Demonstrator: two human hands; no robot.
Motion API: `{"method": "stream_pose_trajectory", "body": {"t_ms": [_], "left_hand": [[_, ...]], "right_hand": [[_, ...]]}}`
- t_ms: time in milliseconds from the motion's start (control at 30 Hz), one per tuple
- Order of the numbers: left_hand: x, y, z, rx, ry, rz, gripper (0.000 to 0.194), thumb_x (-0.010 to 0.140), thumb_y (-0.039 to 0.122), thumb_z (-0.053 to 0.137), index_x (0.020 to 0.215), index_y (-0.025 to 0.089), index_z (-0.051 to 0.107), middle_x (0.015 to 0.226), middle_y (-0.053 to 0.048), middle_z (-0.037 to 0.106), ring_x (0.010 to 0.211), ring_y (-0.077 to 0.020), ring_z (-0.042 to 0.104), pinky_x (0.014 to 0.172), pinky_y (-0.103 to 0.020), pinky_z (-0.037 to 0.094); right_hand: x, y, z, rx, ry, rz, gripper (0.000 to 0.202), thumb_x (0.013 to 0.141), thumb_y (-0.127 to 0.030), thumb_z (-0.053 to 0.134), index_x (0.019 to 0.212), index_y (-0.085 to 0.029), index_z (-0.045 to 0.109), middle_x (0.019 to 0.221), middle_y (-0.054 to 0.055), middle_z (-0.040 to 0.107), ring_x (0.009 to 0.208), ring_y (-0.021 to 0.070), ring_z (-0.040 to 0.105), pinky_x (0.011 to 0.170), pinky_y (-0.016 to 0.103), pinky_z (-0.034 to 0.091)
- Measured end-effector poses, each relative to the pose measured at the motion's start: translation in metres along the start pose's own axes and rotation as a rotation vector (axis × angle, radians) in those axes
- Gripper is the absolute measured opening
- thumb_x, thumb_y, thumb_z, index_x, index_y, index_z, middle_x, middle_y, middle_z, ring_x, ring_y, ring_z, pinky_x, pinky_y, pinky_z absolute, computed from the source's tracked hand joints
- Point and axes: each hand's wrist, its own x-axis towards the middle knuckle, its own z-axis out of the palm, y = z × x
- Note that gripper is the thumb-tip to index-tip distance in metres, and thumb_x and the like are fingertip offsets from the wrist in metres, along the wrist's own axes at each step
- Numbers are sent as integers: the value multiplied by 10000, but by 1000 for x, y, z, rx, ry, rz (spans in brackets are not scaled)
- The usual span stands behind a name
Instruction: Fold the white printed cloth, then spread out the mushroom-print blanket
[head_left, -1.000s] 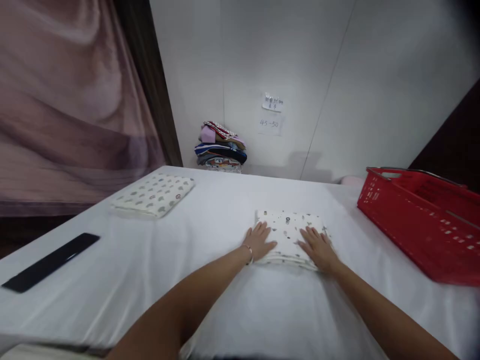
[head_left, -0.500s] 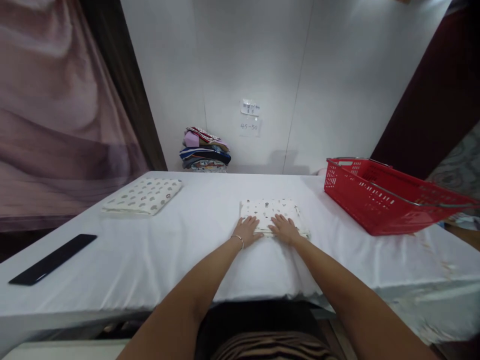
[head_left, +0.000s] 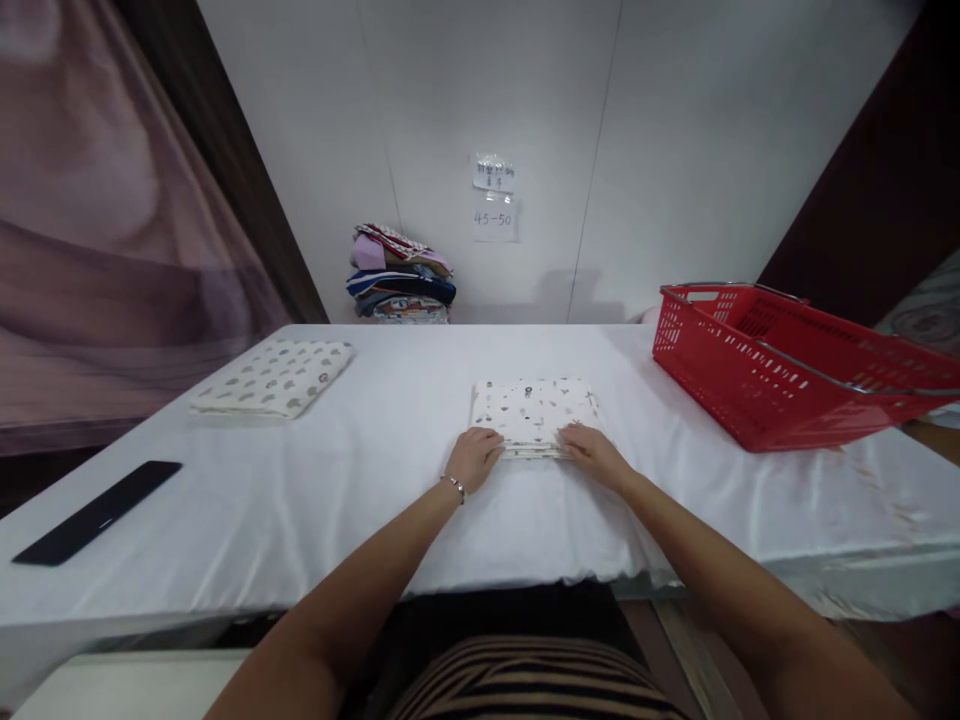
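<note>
A folded white cloth with small dark prints (head_left: 534,408) lies flat on the white-covered table (head_left: 390,390) in front of me. At its near left corner my left hand (head_left: 474,457), with a bracelet at the wrist, pinches the layered edge between thumb and fingers. My right hand (head_left: 594,454) grips the near right corner in the same way. The near edge shows several stacked layers between the two hands. My fingertips rest on the top layer, and the thumbs are partly hidden.
Farther left lies another folded white cloth with grey-green prints (head_left: 279,378). A flat black strip (head_left: 97,512) is near the left edge. On the right stands a red plastic basket (head_left: 780,390) with metal handles. A pile of folded fabrics (head_left: 401,280) sits against the back wall.
My hands were lying flat with fingers spread on the cloth. They have moved outward to its near corners, and the fingers have closed on the edge. The camera view has shifted slightly.
</note>
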Motion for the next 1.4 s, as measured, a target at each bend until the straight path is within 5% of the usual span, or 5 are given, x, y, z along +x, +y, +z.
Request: {"method": "stream_pose_trajectory", "body": {"t_ms": [367, 733, 967, 1167, 1400], "left_hand": [[10, 9, 1, -22, 0, -54, 248, 876, 307, 442, 978, 256, 662, 951, -33, 591, 938, -176, 495, 834, -329, 392], [39, 13, -10, -51, -243, -159, 162, 765, 259, 558, 850, 233, 693, 936, -27, 634, 909, -188, 545, 808, -301, 426], [55, 3, -9, -149, -393, -319, 144, 649, 280, 648, 780, 238, 688, 820, 24, 668, 737, -126, 589, 612, -207, 435], [53, 5, -8, -168, -355, -314, 175, 641, 276, 649, 807, 228, 665, 880, 16, 658, 771, -127, 585, 631, -207, 437], [47, 9, -9, -143, -264, -215, 140, 751, 330, 585, 723, 199, 625, 824, -7, 616, 783, -149, 554, 663, -249, 422]], "right_hand": [[18, -11, 15, -56, 55, -64, 278, 892, -294, 416, 999, -203, 655, 1023, 75, 609, 962, 205, 517, 867, 344, 378], [29, -23, -2, -171, -150, -10, 238, 872, -239, 456, 908, -223, 691, 890, 59, 591, 875, 200, 498, 799, 324, 364], [36, -14, -3, -66, -217, 37, 249, 889, -205, 429, 922, -206, 676, 901, 56, 600, 887, 181, 521, 761, 276, 393], [26, -19, 0, -164, -60, -36, 264, 923, -218, 367, 897, -165, 624, 909, 78, 574, 874, 184, 493, 778, 289, 378], [25, -20, 1, -162, -49, -52, 259, 921, -198, 353, 848, -166, 600, 872, 67, 568, 835, 178, 487, 768, 287, 373]]}}
